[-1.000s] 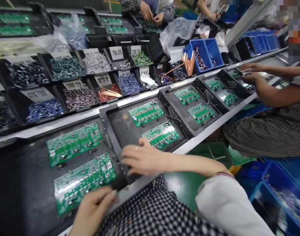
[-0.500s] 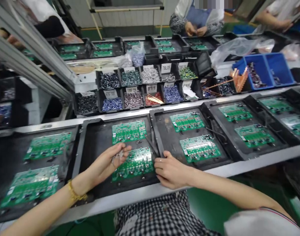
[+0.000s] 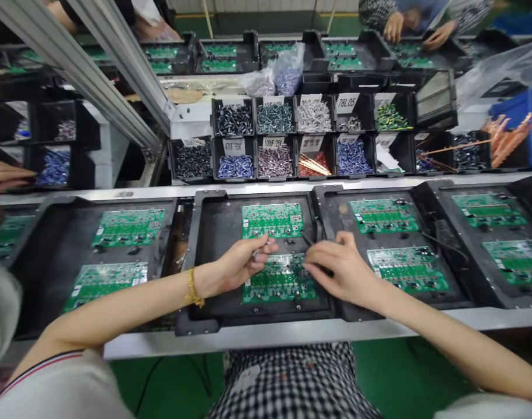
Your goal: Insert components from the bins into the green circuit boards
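Observation:
My left hand (image 3: pixel 242 263), palm partly up, has its fingers curled around a few small greyish electronic components (image 3: pixel 256 254). It hovers over the left part of the near green circuit board (image 3: pixel 277 285). My right hand (image 3: pixel 342 267) is at that board's right end, thumb and fingertips brought together just above it. Whatever those fingertips pinch, if anything, is too small or hidden to make out. Behind lies a second circuit board (image 3: pixel 272 220) in the same black tray (image 3: pixel 213 244).
Trays with more circuit boards (image 3: pixel 408 269) line both sides. Beyond the rail stand labelled component bins (image 3: pixel 275 163) and a clear bag of parts (image 3: pixel 288 73). A co-worker's hands (image 3: pixel 394 26) work across the line; another person's hand (image 3: pixel 4 174) is at far left.
My right hand has left the tray's side edge and moved onto the near board's right end. My left hand still holds the small components above the board. The camera view has shifted left.

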`<state>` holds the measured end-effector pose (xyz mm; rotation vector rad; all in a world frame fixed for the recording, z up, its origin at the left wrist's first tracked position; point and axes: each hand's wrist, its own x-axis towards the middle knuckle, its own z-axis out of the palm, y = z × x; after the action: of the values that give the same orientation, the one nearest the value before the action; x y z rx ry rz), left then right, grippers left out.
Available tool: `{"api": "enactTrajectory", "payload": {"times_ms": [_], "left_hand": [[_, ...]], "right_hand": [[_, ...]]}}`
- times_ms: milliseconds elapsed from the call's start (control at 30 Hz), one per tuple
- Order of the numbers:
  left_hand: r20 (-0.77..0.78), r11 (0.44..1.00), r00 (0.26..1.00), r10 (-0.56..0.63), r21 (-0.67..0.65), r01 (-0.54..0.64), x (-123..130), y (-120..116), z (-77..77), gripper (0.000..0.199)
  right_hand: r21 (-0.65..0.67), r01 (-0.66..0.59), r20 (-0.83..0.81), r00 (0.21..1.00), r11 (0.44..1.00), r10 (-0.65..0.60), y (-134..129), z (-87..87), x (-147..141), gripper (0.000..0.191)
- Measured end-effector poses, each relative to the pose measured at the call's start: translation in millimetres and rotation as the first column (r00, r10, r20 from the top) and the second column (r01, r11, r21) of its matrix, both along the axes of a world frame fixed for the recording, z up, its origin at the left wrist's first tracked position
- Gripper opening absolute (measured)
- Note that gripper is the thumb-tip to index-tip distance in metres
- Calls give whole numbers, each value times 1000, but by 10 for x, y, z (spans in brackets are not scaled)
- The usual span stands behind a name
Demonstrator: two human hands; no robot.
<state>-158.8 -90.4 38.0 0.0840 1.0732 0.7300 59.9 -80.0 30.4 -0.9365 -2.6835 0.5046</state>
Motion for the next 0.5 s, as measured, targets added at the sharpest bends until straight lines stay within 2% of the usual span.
{"api": "enactTrajectory", "payload": {"times_ms": [67,133,200,233,267,333,433,500], "left_hand": [[6,999,1000,2,-40,-2,68,70,-7,21],[19,999,1000,4,-54,-3,132,131,-34,25],[44,999,999,14,-31,-13,165,194,-75,27],[56,1000,998,23,-22,-22,164,231,-97,28],[71,999,997,30,-22,-28,151,272,-119,28],[107,999,994,25,-40,-21,98,362,-157,29],[76,1000,997,-17,3,17,12,468,-205,24],[2,996,998,-60,62,60,-10,484,-234,21]], "right_hand": [[217,60,-98,994,974,-40,107,1,-183,18],[411,38,-88,996,911,-2,179,-29,-338,19],[534,-4,-27,999,845,22,232,-53,-436,22],[557,-18,5,1000,830,19,263,-56,-458,24],[554,-23,31,999,832,7,305,-53,-463,26],[478,10,71,996,878,-50,437,-48,-431,26],[275,154,132,972,949,-196,745,-110,-338,24],[155,184,193,958,971,-212,957,-213,-284,21]]}}
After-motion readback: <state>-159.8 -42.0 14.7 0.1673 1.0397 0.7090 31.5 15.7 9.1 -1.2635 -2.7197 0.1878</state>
